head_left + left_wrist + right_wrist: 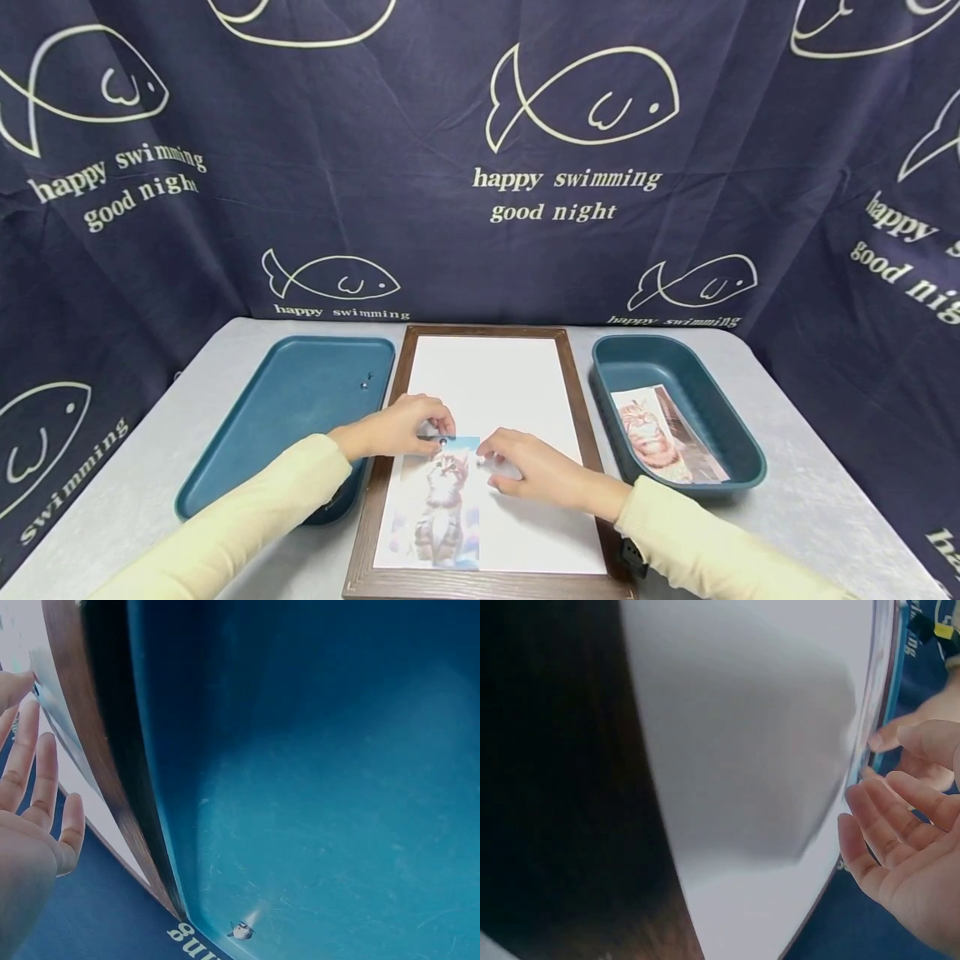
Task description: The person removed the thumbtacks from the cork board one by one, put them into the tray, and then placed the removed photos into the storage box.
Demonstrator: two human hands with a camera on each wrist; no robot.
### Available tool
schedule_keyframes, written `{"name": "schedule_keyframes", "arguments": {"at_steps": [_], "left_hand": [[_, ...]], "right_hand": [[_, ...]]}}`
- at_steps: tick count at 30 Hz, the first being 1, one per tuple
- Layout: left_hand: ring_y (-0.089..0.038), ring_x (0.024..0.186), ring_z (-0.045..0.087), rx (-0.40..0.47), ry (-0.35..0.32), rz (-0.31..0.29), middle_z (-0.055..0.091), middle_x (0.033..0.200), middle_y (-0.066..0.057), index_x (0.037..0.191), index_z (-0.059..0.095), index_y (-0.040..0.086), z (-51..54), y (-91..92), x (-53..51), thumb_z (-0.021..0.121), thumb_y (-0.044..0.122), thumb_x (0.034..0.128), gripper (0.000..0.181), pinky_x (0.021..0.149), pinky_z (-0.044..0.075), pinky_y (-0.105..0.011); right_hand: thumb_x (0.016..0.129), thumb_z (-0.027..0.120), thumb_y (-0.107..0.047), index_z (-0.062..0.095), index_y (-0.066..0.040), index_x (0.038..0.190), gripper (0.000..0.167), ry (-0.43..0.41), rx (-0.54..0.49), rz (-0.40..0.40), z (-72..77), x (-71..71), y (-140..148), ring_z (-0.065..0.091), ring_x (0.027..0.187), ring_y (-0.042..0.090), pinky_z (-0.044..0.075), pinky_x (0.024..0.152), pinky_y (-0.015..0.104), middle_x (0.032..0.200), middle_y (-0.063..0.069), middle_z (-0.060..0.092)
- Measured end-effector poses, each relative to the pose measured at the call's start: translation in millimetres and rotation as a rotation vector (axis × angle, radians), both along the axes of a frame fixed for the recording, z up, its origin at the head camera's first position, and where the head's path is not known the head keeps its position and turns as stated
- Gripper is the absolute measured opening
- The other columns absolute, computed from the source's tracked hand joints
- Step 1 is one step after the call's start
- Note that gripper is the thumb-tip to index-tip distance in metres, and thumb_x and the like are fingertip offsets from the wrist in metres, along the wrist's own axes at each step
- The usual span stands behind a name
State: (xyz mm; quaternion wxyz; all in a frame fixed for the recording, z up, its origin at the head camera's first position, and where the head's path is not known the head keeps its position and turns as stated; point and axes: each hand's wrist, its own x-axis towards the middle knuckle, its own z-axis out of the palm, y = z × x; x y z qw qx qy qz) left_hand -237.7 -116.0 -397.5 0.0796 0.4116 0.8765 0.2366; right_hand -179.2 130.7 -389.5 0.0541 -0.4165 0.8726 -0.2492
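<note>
A picture card of a standing kitten (442, 508) lies on the left half of the white board (495, 379) in its brown wooden frame. My left hand (408, 425) is at the card's top edge, its thumb and index finger closing on a small shiny round piece (443, 442). In the left wrist view the other fingers (46, 761) spread loosely apart. Close to the card's top right corner, my right hand (536, 471) hovers with thumb and fingers apart. Its fingers (911, 829) look relaxed in the right wrist view; I see nothing held there.
A shallow blue tray (277, 417) stands left of the frame, with a small shiny piece (241, 930) inside near its edge. To the right is a deeper blue bin (678, 367) holding cat picture cards (648, 437). A printed dark cloth (450, 250) hangs behind the table.
</note>
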Motion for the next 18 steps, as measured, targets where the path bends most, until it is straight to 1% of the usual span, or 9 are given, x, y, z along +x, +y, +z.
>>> {"name": "schedule_keyframes", "arguments": {"at_steps": [3, 7, 13, 18], "left_hand": [[-0.009, 0.089, 0.055, 0.005, -0.004, -0.003, 0.062, 0.09, 0.007, 0.093, 0.064, 0.016, -0.1, 0.6, 0.0, 0.068, 0.012, 0.0777, 0.016, 0.089, 0.035, -0.041], [-0.008, 0.089, 0.055, -0.005, -0.005, 0.001, 0.062, 0.09, 0.008, 0.093, 0.063, 0.018, -0.8, 0.3, 0.2, 0.068, 0.013, 0.078, 0.016, 0.09, 0.033, -0.044], [-0.007, 0.089, 0.053, -0.013, -0.007, 0.007, 0.062, 0.089, 0.009, 0.092, 0.063, 0.019, -0.5, 0.5, 0.3, 0.068, 0.014, 0.0782, 0.016, 0.09, 0.032, -0.046], [-0.008, 0.088, 0.054, -0.011, -0.007, -0.005, 0.062, 0.087, 0.009, 0.091, 0.063, 0.018, -0.9, 0.9, -0.5, 0.067, 0.013, 0.0786, 0.014, 0.091, 0.032, -0.045]], "right_hand": [[0.084, 0.063, -0.015, 0.056, -0.005, 0.11, 0.029, -0.005, 0.01, 0.001, -1.8, 1.6, -3, 0.057, 0.092, 0.016, 0.046, 0.082, 0.024, 0.103, 0.004, 0.059], [0.083, 0.064, -0.016, 0.057, -0.006, 0.109, 0.029, 0.005, 0.017, 0.001, -3.2, 3.5, -7, 0.055, 0.092, 0.015, 0.046, 0.082, 0.024, 0.101, 0.003, 0.059], [0.083, 0.064, -0.017, 0.057, -0.008, 0.11, 0.029, 0.01, 0.025, -0.001, -4.9, 5.6, -11, 0.053, 0.096, 0.012, 0.045, 0.085, 0.026, 0.104, 0.001, 0.058], [0.083, 0.065, -0.02, 0.057, -0.01, 0.109, 0.03, 0.027, 0.022, 0.005, -6.6, 6.5, -13, 0.051, 0.099, 0.011, 0.044, 0.087, 0.026, 0.106, -0.001, 0.057]]}}
